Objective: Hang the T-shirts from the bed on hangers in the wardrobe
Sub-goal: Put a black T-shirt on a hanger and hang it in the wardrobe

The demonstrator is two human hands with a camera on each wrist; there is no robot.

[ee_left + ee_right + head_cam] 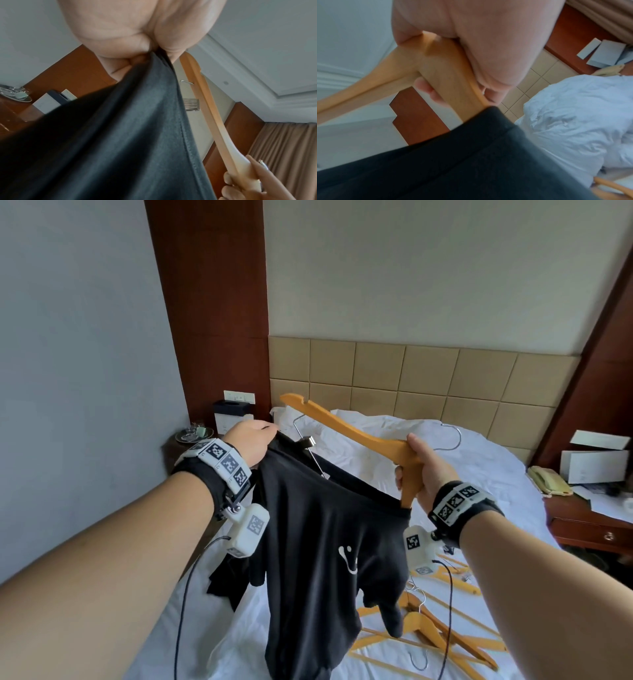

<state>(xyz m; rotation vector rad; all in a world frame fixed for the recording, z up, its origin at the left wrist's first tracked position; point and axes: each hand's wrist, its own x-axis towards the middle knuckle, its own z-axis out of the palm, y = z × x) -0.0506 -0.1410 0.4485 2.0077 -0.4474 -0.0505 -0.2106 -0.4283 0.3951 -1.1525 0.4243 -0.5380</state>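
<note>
The left hand (251,444) is pinching the black T-shirt (322,546) while the right hand (428,470) is gripping a wooden hanger (356,436). More hangers (435,635) are lying on the bed (486,470), below the shirt.

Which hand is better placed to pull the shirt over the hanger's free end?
Left. The left hand pinches the black T-shirt collar beside the bare arm of the wooden hanger; the right hand steadies its centre.
</note>
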